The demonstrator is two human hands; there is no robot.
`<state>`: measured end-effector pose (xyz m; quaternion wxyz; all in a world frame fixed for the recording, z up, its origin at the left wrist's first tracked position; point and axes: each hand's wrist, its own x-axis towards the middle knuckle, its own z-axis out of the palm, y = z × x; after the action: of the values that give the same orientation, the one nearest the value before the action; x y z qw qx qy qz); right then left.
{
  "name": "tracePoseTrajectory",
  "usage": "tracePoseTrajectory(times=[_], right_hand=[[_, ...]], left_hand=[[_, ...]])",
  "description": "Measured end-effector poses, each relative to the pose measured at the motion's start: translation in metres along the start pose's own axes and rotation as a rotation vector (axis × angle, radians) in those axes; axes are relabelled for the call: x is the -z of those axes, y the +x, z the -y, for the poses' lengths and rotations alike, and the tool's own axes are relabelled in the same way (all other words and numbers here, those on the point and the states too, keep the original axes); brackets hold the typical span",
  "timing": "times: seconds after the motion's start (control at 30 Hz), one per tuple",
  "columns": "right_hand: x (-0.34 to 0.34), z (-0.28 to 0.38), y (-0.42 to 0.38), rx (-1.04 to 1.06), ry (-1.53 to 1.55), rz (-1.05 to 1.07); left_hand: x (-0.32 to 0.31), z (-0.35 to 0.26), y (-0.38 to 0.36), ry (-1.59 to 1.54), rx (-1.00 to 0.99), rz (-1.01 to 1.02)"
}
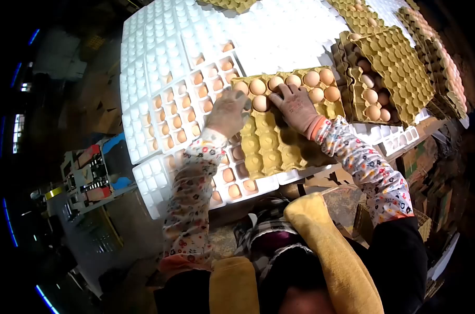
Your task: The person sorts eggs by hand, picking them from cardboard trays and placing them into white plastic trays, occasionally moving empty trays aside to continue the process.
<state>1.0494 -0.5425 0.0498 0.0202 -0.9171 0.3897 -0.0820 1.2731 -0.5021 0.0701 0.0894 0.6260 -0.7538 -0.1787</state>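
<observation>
Both my hands wear pale gloves, with flowered sleeves behind them. My left hand is at the left edge of a yellow-brown egg tray, its fingers curled; what they hold, if anything, is hidden. My right hand reaches over the same tray with fingers bent down among the eggs, and its fingertips are hidden. Brown eggs fill much of the tray's far rows, while its near cups hold none. White trays lie left of and partly under this tray, with eggs in many of their cells.
At the right, a tilted stack of pulp trays has eggs between its layers. More egg-filled trays stand beyond it. White trays spread to the far left. A yellow cloth-like piece hangs near my body.
</observation>
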Motion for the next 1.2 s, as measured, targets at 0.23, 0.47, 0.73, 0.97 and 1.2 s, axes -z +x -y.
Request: tracePoseTrajectory(times=[0.23,0.47,0.73,0.97,1.2], right_hand=[[0.020,-0.074,0.028,-0.437,1.660,-0.032],[0.008,-0.046,0.084,0.084,0.093,0.270],[0.050,-0.094,0.040,-0.359,1.807,0.275],[0.060,-0.015,0.043,-0.032,0.285,0.304],[0.018,0.021,0.072,0.116,0.082,0.319]], left_hand=[[0.031,0.038,0.027,-0.460,0.250,-0.145],[0.016,0.023,0.050,-0.749,0.375,-0.072],[0.036,-0.020,0.085,0.300,0.144,0.342],[0.028,0.014,0.033,-1.454,0.257,-0.007],[0.019,0.021,-0.198,-0.827,0.366,-0.483]])
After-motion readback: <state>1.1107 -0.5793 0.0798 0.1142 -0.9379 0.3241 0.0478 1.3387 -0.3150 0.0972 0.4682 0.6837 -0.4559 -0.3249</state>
